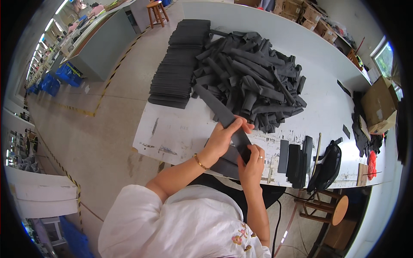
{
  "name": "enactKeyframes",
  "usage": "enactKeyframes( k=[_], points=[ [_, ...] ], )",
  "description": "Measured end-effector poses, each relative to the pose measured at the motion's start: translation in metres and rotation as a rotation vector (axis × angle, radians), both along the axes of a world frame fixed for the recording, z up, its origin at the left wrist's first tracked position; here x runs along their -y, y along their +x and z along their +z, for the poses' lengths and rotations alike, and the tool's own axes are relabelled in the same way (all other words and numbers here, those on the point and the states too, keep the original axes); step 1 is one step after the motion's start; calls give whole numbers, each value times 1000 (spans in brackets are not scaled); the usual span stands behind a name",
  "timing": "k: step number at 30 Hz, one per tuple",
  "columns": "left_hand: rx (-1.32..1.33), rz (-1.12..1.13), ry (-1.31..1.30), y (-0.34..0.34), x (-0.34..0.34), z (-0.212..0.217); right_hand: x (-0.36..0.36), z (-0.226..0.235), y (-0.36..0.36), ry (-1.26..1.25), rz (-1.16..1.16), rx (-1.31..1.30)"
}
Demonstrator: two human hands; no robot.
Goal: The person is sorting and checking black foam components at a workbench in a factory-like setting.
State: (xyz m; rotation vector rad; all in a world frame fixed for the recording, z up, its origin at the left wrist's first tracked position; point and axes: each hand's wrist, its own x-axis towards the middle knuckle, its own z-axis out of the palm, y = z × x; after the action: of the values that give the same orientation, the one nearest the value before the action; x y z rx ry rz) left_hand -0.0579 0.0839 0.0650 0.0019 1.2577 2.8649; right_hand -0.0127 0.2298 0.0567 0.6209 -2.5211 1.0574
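A: The left hand (223, 138) is closed over a long dark grey fabric strip (219, 112), thumb and fingers pinching it near the middle. The right hand (251, 165) grips the strip's lower end, fingers curled round it. The strip slants up from the near edge of the table toward the heap.

B: What else sits on that white worktable (180, 133)?

A: By size: first the loose heap of rolled and folded grey strips (254, 81) across the middle, then the flat stack of the same pieces (178, 64) laid in a row along the left edge. Under the hands, at the near edge, lie a few flat grey pieces (226, 165). To the right of the hands stands a small group of short black pieces (297, 159), beside them a black bag (328, 165), and a thin wooden stick (317, 152) between the two.

B: What could go wrong?

A: Probably the strip's far end snags in the heap and drags loose pieces toward the near edge. The strip might also twist between the two grips and lie crooked. The pieces under the wrists overhang the near edge, so a nudge from a forearm could tip them off.
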Motion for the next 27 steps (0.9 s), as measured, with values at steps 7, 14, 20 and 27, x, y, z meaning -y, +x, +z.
enactKeyframes(
  k=[7, 14, 20, 27],
  points=[
    [139, 23, 100, 13, -13, 1, 11, 10, -11, -3, 57, -55],
    [110, -13, 131, 25, -24, -1, 7, 5, -9, -123, 109, -51],
    [107, -80, 131, 28, -14, -10, 4, 6, -7, -117, 104, 49],
    [-40, 39, 173, 13, 9, 23, -11, 20, -13, -109, 177, -160]
  ],
)
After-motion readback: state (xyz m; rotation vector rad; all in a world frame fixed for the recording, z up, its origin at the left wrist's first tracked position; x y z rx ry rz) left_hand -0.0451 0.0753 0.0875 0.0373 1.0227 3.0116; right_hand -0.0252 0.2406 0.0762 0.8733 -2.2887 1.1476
